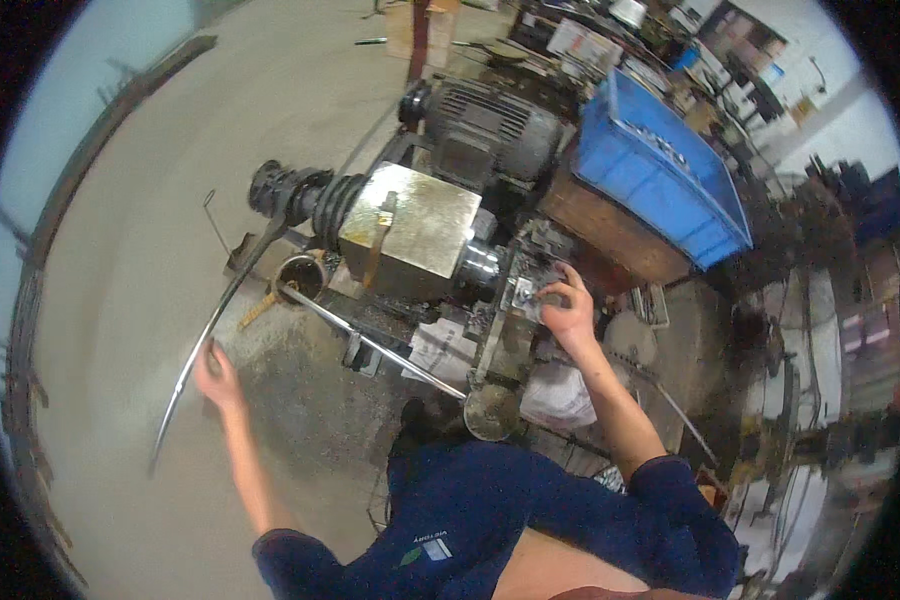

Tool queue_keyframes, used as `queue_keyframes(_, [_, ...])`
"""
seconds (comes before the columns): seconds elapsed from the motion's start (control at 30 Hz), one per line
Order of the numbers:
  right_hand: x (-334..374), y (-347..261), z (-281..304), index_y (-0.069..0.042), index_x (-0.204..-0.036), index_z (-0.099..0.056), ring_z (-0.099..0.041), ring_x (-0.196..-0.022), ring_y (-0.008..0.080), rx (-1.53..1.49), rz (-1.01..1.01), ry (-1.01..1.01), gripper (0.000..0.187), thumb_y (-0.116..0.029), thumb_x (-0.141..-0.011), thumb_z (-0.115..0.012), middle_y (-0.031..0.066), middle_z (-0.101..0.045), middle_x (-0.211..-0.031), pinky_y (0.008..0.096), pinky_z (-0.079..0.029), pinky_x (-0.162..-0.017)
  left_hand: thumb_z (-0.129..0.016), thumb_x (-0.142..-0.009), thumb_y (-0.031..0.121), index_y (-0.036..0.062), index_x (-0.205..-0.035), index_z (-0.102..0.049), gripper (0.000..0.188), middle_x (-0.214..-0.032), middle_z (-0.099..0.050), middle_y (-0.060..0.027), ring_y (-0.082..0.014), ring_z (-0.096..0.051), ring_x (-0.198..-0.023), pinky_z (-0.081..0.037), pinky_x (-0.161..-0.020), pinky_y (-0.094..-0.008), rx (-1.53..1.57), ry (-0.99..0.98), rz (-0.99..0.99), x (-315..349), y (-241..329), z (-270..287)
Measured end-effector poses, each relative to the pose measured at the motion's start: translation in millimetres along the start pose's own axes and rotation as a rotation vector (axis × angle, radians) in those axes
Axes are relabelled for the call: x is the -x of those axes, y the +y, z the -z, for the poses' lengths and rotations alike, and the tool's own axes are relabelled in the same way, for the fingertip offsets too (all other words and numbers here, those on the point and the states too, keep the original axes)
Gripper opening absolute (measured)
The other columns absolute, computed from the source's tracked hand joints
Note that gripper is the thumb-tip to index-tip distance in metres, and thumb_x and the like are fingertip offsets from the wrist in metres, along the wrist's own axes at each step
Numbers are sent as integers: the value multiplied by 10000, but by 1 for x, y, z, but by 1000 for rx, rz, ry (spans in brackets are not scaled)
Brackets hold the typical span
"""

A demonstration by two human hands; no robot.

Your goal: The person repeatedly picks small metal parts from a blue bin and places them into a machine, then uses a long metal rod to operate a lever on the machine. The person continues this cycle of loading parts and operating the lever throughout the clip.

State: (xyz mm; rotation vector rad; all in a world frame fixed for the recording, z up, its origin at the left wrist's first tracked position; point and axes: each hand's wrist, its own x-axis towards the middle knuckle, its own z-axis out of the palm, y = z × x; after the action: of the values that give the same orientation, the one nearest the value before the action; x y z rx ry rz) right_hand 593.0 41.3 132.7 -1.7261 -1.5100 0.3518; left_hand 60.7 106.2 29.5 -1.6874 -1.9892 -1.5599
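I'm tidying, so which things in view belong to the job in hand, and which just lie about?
Likely in use:
- long curved metal lever by the left hand
- grey metal fixture by the right hand

Likely lying about:
- crumpled white wrapping
- creased white paper sheet

Left of the headstock (430,222) is a lever (178,393); behind, a motor (495,125); right, a bin (642,195).

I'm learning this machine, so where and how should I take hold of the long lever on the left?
I'd grip the long lever on its bright outer stretch, coming from the right, where the left hand is. It looks slim enough to wrap a hand around, and that end slants away from the machine, so there should be room and leverage.
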Motion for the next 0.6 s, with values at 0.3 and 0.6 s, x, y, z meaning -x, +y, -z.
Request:
queue_keyframes(0.3, [103, 94, 95, -41, -770, -650, -530, -1011, 327, 184, -323, 116, 247, -124, -548, -579, 220, -495, -1152, 331, -432, -827, -574, -713, 340, 139, -1005, -580, 355, -924, -623, -128, -285, -594, -896, -473, -753, -377, -537, -1277, 66, 180, 46, -167])
queue_keyframes(0.6, [165, 139, 149, -56, -793, -661, -539, -977, 327, 281, -430, 162, 278, -139, -535, -600, 215, -529, -1100, 342, -440, -822, -476, -784, 325, 240, -933, -641, 238, -945, -625, -18, -189, -594, -884, -479, -639, -301, -1023, -1552, -724, 144, 11, -199])
